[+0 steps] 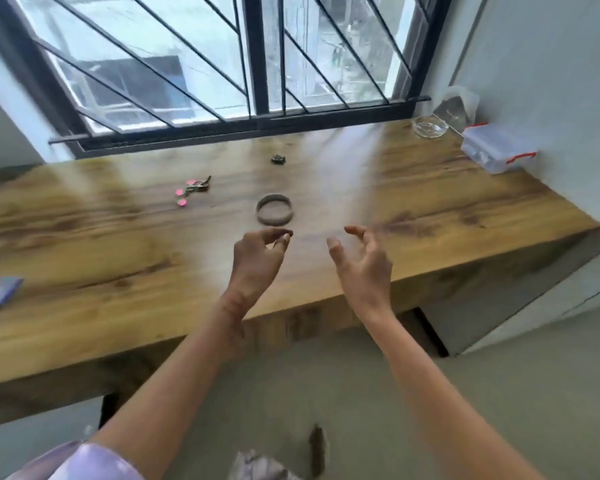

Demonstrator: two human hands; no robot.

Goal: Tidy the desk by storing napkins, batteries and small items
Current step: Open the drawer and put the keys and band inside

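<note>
A grey ring-shaped band (275,214) lies flat near the middle of the wooden desk (118,258). My left hand (257,261) hovers just in front of it, thumb and fingertips nearly pinched; a tiny dark thing may sit between them, too blurred to tell. My right hand (362,261) floats to the right, fingers curled apart and holding nothing. A bunch of keys with pink tags (192,191) rests left of the band. A small dark item (278,159) sits nearer the window. A clear storage box with red latches (497,148) stands at the far right.
A glass ashtray (429,127) and a clear plastic bag (456,105) sit in the back right corner by the wall. A small blue-purple packet (1,292) lies at the desk's left edge. A barred window (222,64) runs behind the desk. Crumpled paper (257,467) lies on the floor.
</note>
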